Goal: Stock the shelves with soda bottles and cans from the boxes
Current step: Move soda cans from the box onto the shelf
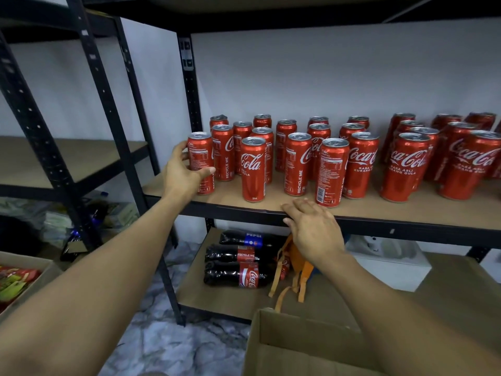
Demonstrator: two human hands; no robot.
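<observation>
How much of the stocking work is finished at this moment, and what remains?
Done: many red cans stand upright on the middle shelf, and three bottles lie on the lower shelf. In hand: the left hand grips the leftmost can at the shelf's front corner; the right hand is empty at the shelf edge. Left: unclear, as the cardboard box below shows no contents here.

Both arms stretched forward, bare. Left hand (pixel 182 173) curled around the leftmost can (pixel 201 161), thumb across its front. Right hand (pixel 314 230) palm down, fingers spread, right of that can, empty.
</observation>
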